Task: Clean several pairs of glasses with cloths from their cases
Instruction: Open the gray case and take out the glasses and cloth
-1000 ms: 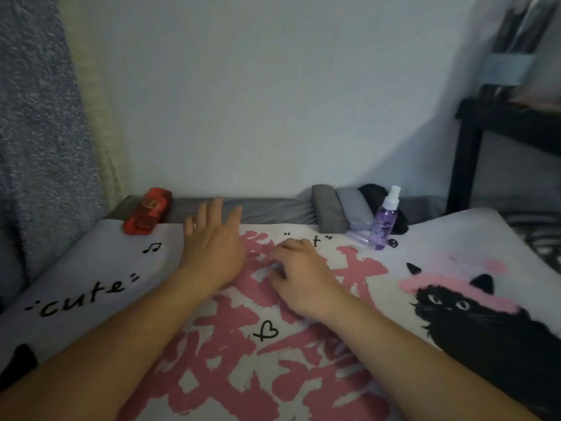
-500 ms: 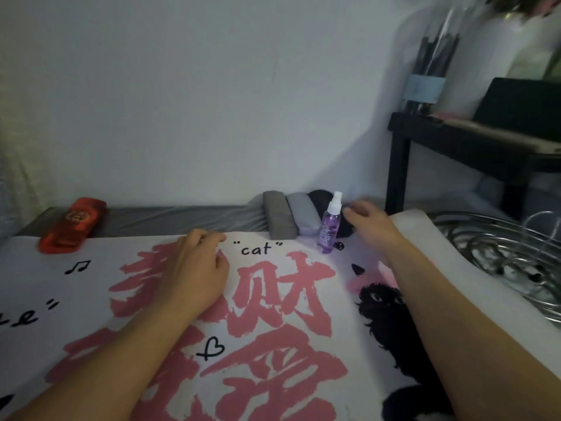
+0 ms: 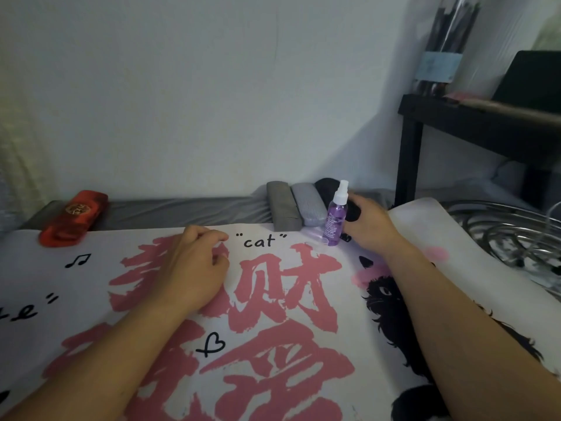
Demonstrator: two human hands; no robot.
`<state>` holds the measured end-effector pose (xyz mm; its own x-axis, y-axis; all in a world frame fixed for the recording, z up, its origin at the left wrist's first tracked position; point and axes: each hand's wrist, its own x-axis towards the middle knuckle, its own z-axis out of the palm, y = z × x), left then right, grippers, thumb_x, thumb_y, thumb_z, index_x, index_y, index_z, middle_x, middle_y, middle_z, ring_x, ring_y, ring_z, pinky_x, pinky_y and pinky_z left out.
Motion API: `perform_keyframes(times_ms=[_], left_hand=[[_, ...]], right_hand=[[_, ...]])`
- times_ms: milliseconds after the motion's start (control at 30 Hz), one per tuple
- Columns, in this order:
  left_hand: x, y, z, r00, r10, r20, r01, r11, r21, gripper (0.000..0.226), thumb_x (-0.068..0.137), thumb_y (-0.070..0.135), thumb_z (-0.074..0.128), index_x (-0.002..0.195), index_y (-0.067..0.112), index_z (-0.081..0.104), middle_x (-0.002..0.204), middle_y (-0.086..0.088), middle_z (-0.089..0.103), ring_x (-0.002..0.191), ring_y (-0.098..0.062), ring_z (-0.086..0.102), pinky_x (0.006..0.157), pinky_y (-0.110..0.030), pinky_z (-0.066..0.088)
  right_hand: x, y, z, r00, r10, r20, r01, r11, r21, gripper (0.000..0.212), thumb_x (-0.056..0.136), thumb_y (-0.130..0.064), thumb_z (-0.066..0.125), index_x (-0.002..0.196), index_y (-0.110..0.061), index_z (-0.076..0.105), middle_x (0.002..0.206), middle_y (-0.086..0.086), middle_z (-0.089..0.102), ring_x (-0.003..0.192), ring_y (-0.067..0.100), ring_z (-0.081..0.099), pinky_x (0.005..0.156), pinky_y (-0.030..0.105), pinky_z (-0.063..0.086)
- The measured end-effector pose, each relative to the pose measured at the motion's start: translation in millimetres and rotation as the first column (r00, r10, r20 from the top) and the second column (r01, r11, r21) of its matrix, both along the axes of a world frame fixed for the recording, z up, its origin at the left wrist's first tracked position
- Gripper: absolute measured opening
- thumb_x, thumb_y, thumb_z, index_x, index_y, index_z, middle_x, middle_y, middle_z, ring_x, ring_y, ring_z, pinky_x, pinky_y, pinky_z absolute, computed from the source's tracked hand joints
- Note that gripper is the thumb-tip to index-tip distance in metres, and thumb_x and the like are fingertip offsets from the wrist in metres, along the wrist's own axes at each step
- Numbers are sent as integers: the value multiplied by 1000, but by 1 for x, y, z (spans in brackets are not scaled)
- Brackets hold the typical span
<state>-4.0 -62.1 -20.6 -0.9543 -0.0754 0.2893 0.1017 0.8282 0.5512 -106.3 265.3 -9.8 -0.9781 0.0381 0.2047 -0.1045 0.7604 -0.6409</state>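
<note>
Three glasses cases lie side by side at the far edge of the printed mat (image 3: 91,284), long axes running away from the viewer: a dark grey case (image 3: 282,209), a light grey textured case (image 3: 308,205) and a black case (image 3: 326,185). The right hand (image 3: 368,227) has closed its curled fingers on the black case, which half a second ago it only neared. A purple spray bottle (image 3: 335,218) stands upright just beside it. The left hand (image 3: 194,268) rests loosely curled on the mat. A red case (image 3: 74,218) lies far left.
</note>
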Motion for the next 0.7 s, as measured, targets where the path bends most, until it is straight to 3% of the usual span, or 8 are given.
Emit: perform_keyframes(times_ms=[100,167,267,333,500,567,633,700], left_hand=[[0,-1,0,1000,-1,-1,2,1000,28,38,97,19,58,134,27,60,132,8,44,114,-13,48,103,-31,41],[0,-1,0,1000,-5,-6,5,999,39,38,97,19,58,133,27,61,131,9,44,111,-12,49,102,-30,42],[0,0,1,1000,-9,3,9,999,35,38,97,19,58,134,27,61,132,9,44,109,-10,47,101,-30,42],[1,0,1,1000,-11,10,10,999,31,38,98,20,57,135,28,60,134,9,44,109,-10,48,102,-31,42],[-1,-2,-2,999,-40,-1,40,998,41,36,97,20,58,132,28,62,129,10,44,114,-14,51,104,-35,44],[-2,1,-1,998,-43,-36,46,996,70,34,98,18,58,130,28,63,127,12,45,112,-12,53,101,-31,45],[1,4,5,994,-17,-109,41,975,219,30,100,15,56,125,29,65,124,12,51,105,-6,58,91,-23,46],[4,8,15,988,52,-147,34,848,529,25,103,17,53,119,31,66,116,7,65,94,-7,66,77,-26,54]], right_hand=[[1,-1,4,997,-62,-56,57,995,-84,68,82,-34,73,144,-23,48,133,-1,59,117,18,55,94,31,42],[1,2,7,990,-131,-52,117,971,-210,58,88,-24,69,143,-22,51,122,-5,57,108,14,53,90,28,40],[5,8,11,968,-248,-41,204,869,-451,43,82,-26,62,125,-27,67,101,-6,68,93,20,63,77,26,46],[12,11,16,953,-299,-58,228,827,-514,36,81,-27,59,115,-27,71,88,-2,69,83,20,62,66,25,46],[39,-1,57,862,-375,-342,145,827,-543,51,89,-23,60,140,-25,58,115,-4,66,94,4,63,79,17,53],[54,-15,77,795,-321,-515,47,878,-476,53,87,-25,62,140,-25,57,119,-7,65,104,6,64,94,27,54],[71,-37,88,740,-179,-648,-56,944,-325,55,86,-24,64,140,-19,57,124,-6,61,112,5,59,102,27,49],[89,-71,83,740,2,-672,-140,978,-152,60,85,-27,65,142,-13,54,130,0,57,116,5,53,104,21,44]])
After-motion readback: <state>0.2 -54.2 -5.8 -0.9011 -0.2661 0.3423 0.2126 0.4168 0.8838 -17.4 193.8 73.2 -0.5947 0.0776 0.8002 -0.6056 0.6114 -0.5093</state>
